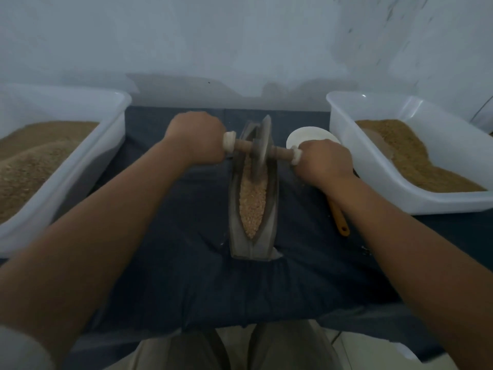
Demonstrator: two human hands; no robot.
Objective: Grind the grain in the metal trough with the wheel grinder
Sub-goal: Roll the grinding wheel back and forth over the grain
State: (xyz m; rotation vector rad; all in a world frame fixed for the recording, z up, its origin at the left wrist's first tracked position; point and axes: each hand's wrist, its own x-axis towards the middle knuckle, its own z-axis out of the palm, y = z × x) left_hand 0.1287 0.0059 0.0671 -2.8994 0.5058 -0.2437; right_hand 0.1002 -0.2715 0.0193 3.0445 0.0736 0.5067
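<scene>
A long boat-shaped metal trough [237, 236] lies lengthwise in front of me on a dark blue cloth, with pale crushed grain [253, 204] along its groove. The wheel grinder [262, 145], a thin metal disc on a wooden axle, stands upright in the trough's far half. My left hand [196, 137] grips the axle's left handle. My right hand [324, 161] grips the right handle. Both fists hide most of the cloth-wrapped handle ends.
A white tub [80, 166] of brown grain stands at the left, another white tub [373, 177] at the right. A white dish [309, 134] sits behind my right hand, and an orange-handled tool [340, 220] lies under my right wrist. A wall rises just behind.
</scene>
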